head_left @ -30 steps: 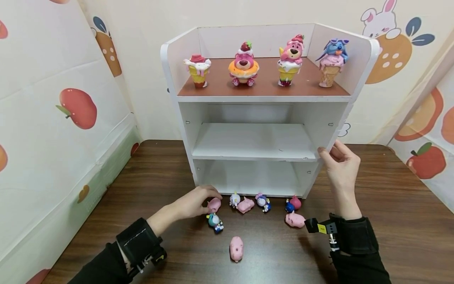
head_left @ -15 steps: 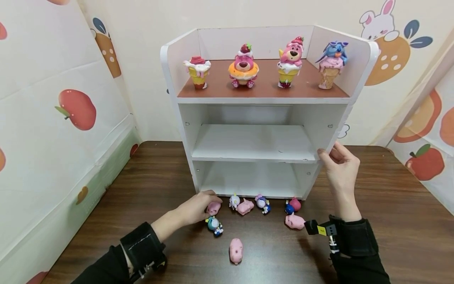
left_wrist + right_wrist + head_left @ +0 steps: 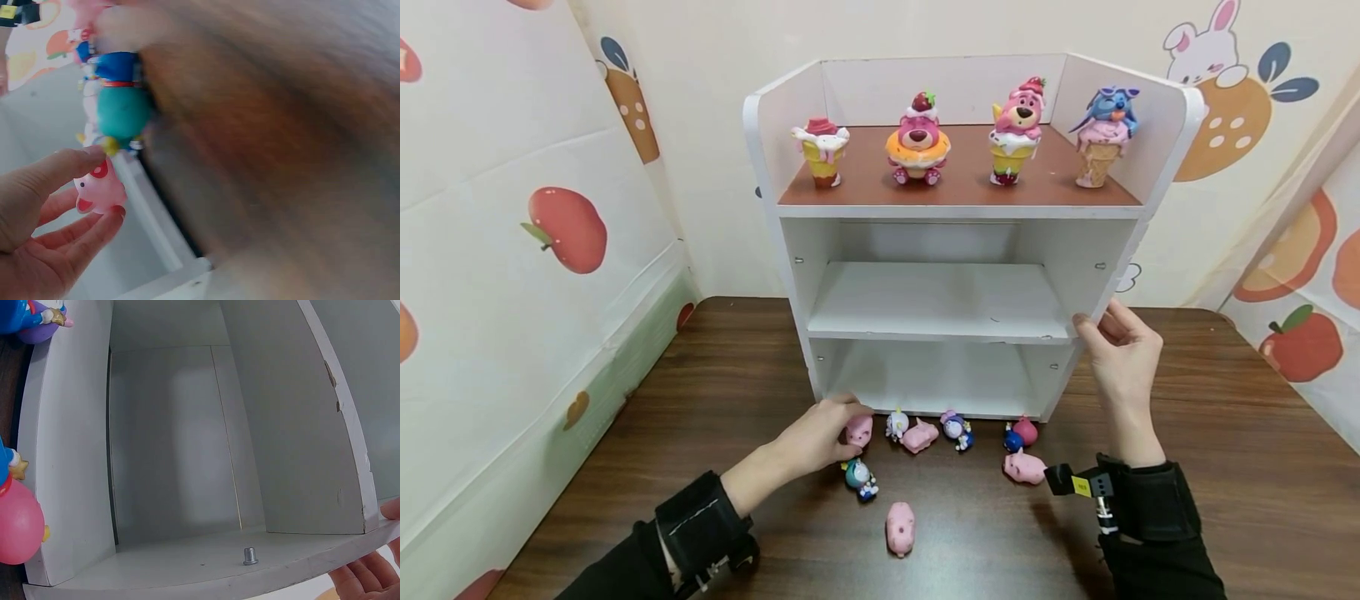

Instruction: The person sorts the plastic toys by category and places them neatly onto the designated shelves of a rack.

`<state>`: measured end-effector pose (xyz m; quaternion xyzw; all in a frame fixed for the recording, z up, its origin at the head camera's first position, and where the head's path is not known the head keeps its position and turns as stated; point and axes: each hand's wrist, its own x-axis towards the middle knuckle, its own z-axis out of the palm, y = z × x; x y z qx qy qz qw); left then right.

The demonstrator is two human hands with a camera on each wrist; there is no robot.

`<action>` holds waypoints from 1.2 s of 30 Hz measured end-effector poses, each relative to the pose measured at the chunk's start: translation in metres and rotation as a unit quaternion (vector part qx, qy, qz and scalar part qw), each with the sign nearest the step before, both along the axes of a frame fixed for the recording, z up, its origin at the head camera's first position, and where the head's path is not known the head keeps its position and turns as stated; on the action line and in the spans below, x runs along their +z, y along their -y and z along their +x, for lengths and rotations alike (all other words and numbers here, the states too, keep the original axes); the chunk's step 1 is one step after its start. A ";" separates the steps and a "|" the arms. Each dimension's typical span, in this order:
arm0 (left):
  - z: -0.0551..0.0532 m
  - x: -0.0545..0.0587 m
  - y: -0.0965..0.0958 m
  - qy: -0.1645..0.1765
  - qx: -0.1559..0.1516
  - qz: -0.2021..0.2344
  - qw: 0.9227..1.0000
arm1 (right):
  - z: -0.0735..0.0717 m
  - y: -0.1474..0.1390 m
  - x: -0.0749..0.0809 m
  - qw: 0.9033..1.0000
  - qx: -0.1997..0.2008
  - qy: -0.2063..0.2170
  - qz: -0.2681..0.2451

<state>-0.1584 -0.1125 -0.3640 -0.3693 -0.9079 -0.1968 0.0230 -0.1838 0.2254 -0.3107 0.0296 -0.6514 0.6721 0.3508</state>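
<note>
My left hand (image 3: pixel 820 435) pinches a pink pig figurine (image 3: pixel 859 431) between thumb and fingers, at the shelf's lower front left. In the left wrist view the pig (image 3: pixel 100 190) shows its red snout and an ear. A teal-and-blue figurine (image 3: pixel 860 480) lies just below that hand. My right hand (image 3: pixel 1123 354) grips the right side panel of the white shelf unit (image 3: pixel 951 300), thumb on the front edge. The right wrist view shows only some fingers (image 3: pixel 369 575) at the panel's edge.
Before the shelf lie another pink pig (image 3: pixel 920 435), small blue-and-white figurines (image 3: pixel 957 429), a pink-and-blue figurine (image 3: pixel 1020 433) and more pigs (image 3: pixel 900 529). Several ice-cream figurines (image 3: pixel 917 142) stand on the brown top. Walls enclose the table (image 3: pixel 737 358).
My left hand has shifted slightly toward the shelf and right with the pig, which has turned a little. The teal figurine has moved slightly. My right hand keeps its hold on the panel.
</note>
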 end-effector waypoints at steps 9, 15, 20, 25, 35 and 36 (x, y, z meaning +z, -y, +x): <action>0.011 0.036 -0.007 -0.032 0.022 0.044 0.998 | 0.000 0.001 0.001 1.000 0.002 -0.007 -0.011; 0.019 0.063 -0.012 -0.059 0.026 0.070 0.995 | 0.000 0.001 0.000 1.000 0.002 -0.006 -0.016; 0.020 0.087 -0.012 -0.069 0.032 0.084 0.994 | -0.001 0.001 0.000 1.000 0.005 -0.006 -0.025; 0.014 0.106 -0.011 -0.071 0.047 0.081 0.993 | -0.001 0.001 0.000 1.000 0.007 -0.003 -0.028; -0.008 0.125 -0.010 -0.075 0.079 0.039 0.993 | 0.000 0.001 0.000 1.000 0.007 0.004 -0.025; -0.011 0.125 -0.010 -0.077 0.082 0.034 0.993 | 0.000 0.001 0.000 1.000 0.007 0.005 -0.023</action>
